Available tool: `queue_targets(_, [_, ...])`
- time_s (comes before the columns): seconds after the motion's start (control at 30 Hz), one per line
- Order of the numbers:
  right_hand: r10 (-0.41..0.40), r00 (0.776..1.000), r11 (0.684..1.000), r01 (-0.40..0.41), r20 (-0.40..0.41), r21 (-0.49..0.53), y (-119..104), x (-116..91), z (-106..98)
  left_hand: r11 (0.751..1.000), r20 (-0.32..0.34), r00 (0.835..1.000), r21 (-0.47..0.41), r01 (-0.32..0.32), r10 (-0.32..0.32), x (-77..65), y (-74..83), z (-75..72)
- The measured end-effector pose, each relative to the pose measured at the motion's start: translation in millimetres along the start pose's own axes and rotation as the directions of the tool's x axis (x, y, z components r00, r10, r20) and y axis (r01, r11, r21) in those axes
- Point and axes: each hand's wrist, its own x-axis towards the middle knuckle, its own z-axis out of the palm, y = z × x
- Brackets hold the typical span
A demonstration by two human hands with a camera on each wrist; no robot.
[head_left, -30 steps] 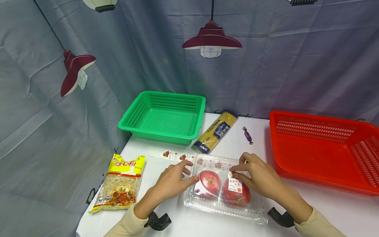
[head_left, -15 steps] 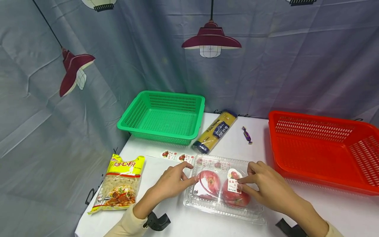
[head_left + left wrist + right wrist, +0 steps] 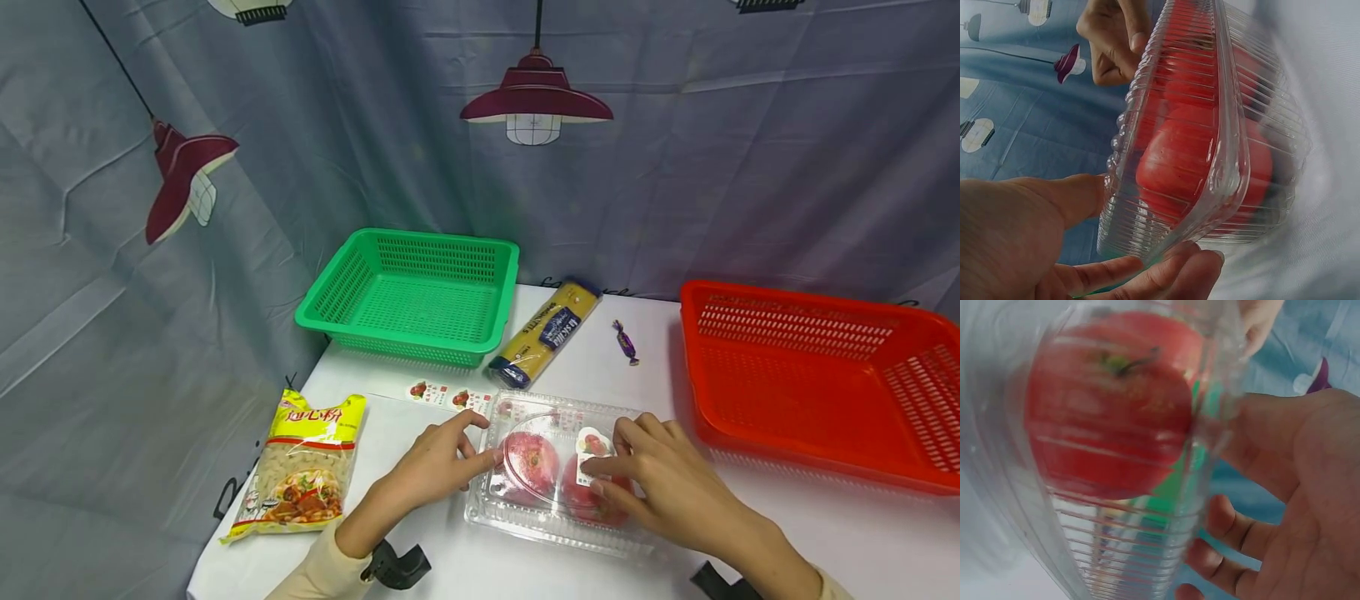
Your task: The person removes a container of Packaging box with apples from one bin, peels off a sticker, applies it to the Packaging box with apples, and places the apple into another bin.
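Note:
A clear plastic clamshell box (image 3: 551, 533) sits on the white table with red tomatoes (image 3: 532, 461) inside. My left hand (image 3: 438, 457) holds the box by its left side; in the left wrist view its thumb rests on the lid and its fingers (image 3: 1194, 269) reach round the rim. A white label with a fruit picture (image 3: 591, 443) lies on the lid over the right-hand tomato. Fingertips of my right hand (image 3: 663, 477) touch the label and cover part of it. In the right wrist view, a tomato (image 3: 1110, 412) shows through the box wall beside that hand.
A strip of labels (image 3: 435, 393) runs behind the box's left corner. Further back are a green basket (image 3: 423, 342), a spaghetti pack (image 3: 547, 333) and a wrapped candy (image 3: 626, 343). A pasta bag (image 3: 303, 467) lies left, a red basket (image 3: 795, 375) right.
My right hand has lowered the label, tilting it upright onto the lid, and its fingers have slid from the label's edge over its face. My left hand has stayed put.

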Motion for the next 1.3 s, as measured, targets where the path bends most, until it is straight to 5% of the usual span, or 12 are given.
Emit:
queue_targets(0.37, [0.039,0.998,0.997,-0.036,0.047,-0.062,2.1,0.9,4.0,0.999,-0.016,0.999,-0.023,0.03,-0.031,-0.1,0.5,1.8])
queue_targets(0.8, [-0.027,0.998,0.991,0.021,0.049,0.131,-1.4,-15.6,-4.0,0.998,-0.026,0.999,-0.038,0.04,-0.041,1.3,-1.6,2.4])
queue_targets(1.0, [-0.007,0.997,0.985,-0.006,0.073,0.172,-0.9,-15.6,-3.1,0.998,-0.01,1.0,-0.069,-0.011,0.01,-2.2,-5.9,7.9])
queue_targets(1.3, [-0.025,1.0,0.984,0.027,-0.01,0.177,1.1,-18.5,2.8,0.979,-0.023,0.996,-0.185,-0.084,0.081,-10.4,-10.5,21.0])
